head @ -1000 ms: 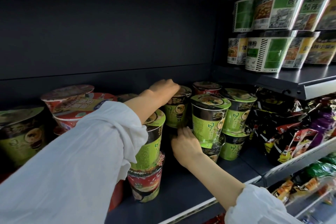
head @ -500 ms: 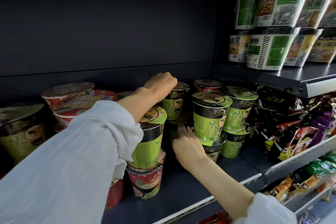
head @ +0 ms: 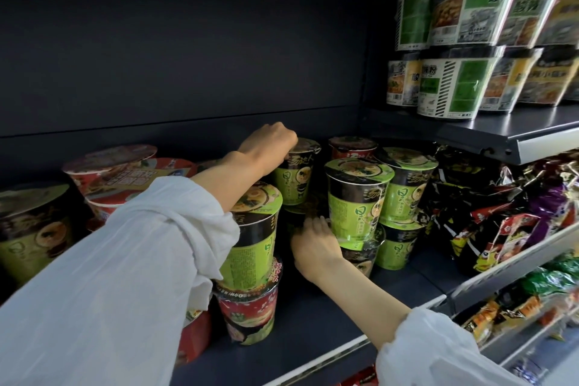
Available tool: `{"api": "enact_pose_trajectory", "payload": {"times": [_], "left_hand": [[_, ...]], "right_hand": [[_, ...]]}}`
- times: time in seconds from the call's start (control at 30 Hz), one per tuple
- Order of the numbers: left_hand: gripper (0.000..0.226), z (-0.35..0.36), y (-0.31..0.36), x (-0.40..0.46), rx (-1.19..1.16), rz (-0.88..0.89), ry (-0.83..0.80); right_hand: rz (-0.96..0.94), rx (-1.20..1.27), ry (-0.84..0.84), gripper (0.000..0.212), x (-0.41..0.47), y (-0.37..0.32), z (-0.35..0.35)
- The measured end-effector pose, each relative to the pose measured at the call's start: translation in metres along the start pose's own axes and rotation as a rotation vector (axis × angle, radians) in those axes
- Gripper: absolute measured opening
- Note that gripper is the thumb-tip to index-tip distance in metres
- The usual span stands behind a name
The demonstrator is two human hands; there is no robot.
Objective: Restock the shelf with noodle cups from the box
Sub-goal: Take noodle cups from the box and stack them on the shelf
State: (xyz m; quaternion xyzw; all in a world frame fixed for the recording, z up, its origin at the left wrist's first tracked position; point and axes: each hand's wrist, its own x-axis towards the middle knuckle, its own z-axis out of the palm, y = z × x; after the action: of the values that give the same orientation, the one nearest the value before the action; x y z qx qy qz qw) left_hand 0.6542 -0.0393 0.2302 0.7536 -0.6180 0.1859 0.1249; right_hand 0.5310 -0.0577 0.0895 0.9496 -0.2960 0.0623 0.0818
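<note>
Left hand (head: 269, 147) grips rear green cup's (head: 294, 178) lid; right hand (head: 315, 244) fingers extended behind stacked cups (head: 360, 197).

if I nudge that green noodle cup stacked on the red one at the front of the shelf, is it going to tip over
Probably yes. The green noodle cup tapers to a narrow base and stands only on the red cup's lid, so it looks top-heavy. Its glossy wrap suggests it could slide before it tips. It is likely light for its size, so steady it near the bottom. The left sleeve hangs right beside it.
</note>
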Motion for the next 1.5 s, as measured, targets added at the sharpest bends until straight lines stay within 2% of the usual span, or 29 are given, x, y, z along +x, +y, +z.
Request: {"api": "enact_pose_trajectory", "payload": {"times": [0.13, 0.2, 0.43, 0.5, 0.6, 0.7, 0.8, 0.87, 1.0, 1.07, 1.2, 1.23, 1.3, 1.5], "left_hand": [[0.025, -0.002, -0.005, 0.002, -0.034, -0.059, -0.071], [0.027, -0.003, -0.006, 0.001, -0.031, -0.075, -0.084], [0.020, 0.001, -0.007, 0.004, -0.023, -0.083, -0.094], [0.018, 0.003, -0.008, 0.006, -0.019, -0.095, -0.108], [0.017, 0.005, -0.009, 0.005, -0.050, -0.093, -0.185], [0.017, 0.005, -0.010, 0.001, 0.006, -0.063, -0.222], [0.009, 0.001, -0.009, -0.001, 0.084, -0.023, -0.243], [0.022, 0.000, -0.008, -0.002, 0.150, 0.004, -0.227], [0.033, -0.001, -0.006, -0.005, 0.217, 0.042, -0.091], [0.039, 0.001, -0.006, -0.006, 0.122, -0.001, -0.158], [0.054, 0.005, -0.004, -0.005, -0.026, -0.057, -0.290], [0.056, 0.006, -0.004, -0.003, -0.043, -0.062, -0.301], [0.059, 0.008, -0.002, -0.002, -0.074, -0.073, -0.314], [0.057, 0.002, 0.003, -0.006, -0.133, -0.059, -0.334]], "right_hand": [[-0.136, -0.008, 0.036, 0.036, 0.002, -0.010, 0.004], [-0.172, 0.015, 0.105, 0.033, 0.000, -0.012, 0.007], [-0.029, 0.048, 0.278, 0.035, 0.003, -0.001, 0.019], [-0.015, 0.003, 0.255, 0.032, 0.001, 0.001, 0.018], [0.006, -0.032, 0.014, 0.022, -0.004, 0.000, -0.002], [0.000, -0.066, -0.085, 0.034, -0.007, 0.004, -0.005], [0.015, -0.100, -0.076, 0.026, -0.008, -0.002, -0.001], [0.018, -0.106, 0.068, 0.017, -0.003, -0.003, 0.012], [0.001, -0.054, 0.198, 0.042, 0.003, -0.001, 0.018], [0.012, -0.068, 0.227, 0.040, 0.008, -0.001, 0.023], [0.030, -0.125, 0.169, 0.044, 0.016, 0.001, 0.032], [0.052, -0.143, 0.164, 0.046, 0.016, -0.001, 0.027], [0.066, -0.181, 0.045, 0.047, 0.012, -0.003, 0.013], [0.036, -0.188, -0.037, 0.041, 0.010, 0.001, 0.007]]}}
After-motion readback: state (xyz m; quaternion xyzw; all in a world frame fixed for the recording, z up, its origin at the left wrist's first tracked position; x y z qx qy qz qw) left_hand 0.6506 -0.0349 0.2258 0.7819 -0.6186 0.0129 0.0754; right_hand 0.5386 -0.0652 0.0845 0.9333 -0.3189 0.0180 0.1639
